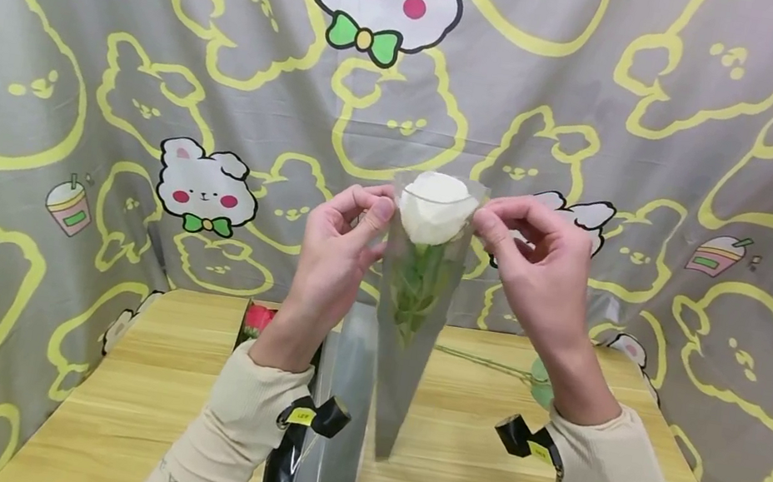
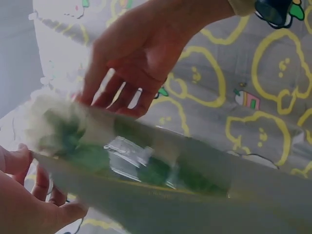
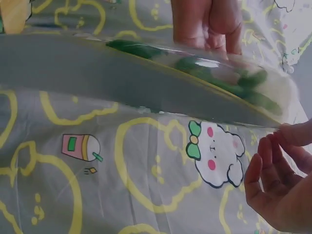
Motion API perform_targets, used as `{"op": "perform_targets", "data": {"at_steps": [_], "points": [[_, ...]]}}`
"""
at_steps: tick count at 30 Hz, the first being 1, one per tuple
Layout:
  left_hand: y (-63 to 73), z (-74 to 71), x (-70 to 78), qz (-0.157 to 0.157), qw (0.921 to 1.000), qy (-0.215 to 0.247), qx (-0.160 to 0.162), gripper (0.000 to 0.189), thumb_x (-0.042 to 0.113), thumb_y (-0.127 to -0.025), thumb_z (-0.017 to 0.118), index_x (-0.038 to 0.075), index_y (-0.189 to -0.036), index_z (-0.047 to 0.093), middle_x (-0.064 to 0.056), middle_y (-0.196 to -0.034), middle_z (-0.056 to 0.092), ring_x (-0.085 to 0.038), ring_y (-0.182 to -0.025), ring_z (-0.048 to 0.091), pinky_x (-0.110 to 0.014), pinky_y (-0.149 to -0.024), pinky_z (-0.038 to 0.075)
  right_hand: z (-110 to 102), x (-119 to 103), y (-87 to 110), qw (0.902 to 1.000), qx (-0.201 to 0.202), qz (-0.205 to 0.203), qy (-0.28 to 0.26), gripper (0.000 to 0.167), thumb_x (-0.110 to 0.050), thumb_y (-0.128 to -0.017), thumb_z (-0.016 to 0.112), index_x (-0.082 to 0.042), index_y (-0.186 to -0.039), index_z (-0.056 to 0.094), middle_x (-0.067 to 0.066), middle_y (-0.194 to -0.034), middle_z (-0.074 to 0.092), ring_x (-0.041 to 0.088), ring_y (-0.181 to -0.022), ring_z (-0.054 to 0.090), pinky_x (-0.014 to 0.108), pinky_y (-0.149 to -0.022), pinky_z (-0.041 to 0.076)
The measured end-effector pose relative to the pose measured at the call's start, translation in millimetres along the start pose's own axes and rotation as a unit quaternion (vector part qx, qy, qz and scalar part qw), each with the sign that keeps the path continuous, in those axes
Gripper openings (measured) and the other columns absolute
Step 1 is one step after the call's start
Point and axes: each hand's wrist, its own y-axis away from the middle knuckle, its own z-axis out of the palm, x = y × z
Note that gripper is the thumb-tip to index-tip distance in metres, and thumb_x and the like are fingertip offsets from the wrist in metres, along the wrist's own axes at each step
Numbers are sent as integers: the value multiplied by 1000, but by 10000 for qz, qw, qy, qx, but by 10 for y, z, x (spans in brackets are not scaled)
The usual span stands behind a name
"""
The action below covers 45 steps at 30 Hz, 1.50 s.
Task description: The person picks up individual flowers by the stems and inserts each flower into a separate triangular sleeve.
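A white rose point(image 1: 435, 208) with green leaves stands upright inside a tapered, see-through grey flower sleeve point(image 1: 397, 386), held up over the table. My left hand point(image 1: 338, 246) pinches the sleeve's top edge on the left between thumb and forefinger. On the opposite side, my right hand point(image 1: 543, 257) pinches the top edge the same way. The sleeve's narrow tip points down. In the left wrist view, leaves point(image 2: 156, 170) show through the film beside a yellow line. From the right wrist view, the right hand point(image 3: 285, 175) holds the sleeve's rim corner.
On the wooden table point(image 1: 127, 394), a red flower point(image 1: 259, 318) in a dark wrapper lies behind my left forearm. Flat grey sleeves point(image 1: 341, 453) lie beside it. Green stems point(image 1: 489, 363) and a green round object point(image 1: 542, 382) lie at right. A patterned curtain point(image 1: 405, 126) hangs behind.
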Motion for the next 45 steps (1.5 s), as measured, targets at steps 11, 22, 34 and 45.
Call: {"op": "perform_targets", "data": {"at_steps": [11, 22, 34, 45], "points": [[16, -17, 0, 86, 9994, -38, -336, 14, 3, -103, 59, 13, -94, 65, -4, -113, 60, -17, -101, 57, -26, -70, 53, -38, 18, 15, 9996, -205, 132, 149, 5, 0, -93, 74, 5, -90, 74, 12, -91, 69, 19, -73, 64, 25, -68, 56], [29, 10, -32, 217, 9990, -323, -226, 9, 5, -100, 64, 11, -95, 65, -5, -105, 62, -17, -102, 59, -32, -74, 56, -43, -12, 35, 9994, -299, 187, 36, 8, -2, -92, 76, 6, -94, 74, 13, -93, 70, 20, -72, 64, 25, -68, 56], [33, 60, 47, 817, 9954, -495, -34, 4, 0, -97, 67, -3, -99, 65, -5, -98, 68, -12, -80, 58, -22, -63, 47, 21, -11, 33, 9994, -115, 189, -279, 9, -1, -91, 76, 8, -92, 74, 13, -95, 70, 21, -72, 61, 22, -65, 53], [-19, 96, 208, 529, 9982, -296, -3, 18, 0, -98, 65, 14, -88, 67, -10, -115, 66, -16, -105, 62, -28, -72, 52, -44, -173, -127, 9997, -58, 153, -199, 10, 1, -89, 78, 10, -93, 74, 13, -97, 69, 22, -80, 64, 22, -58, 53]]}}
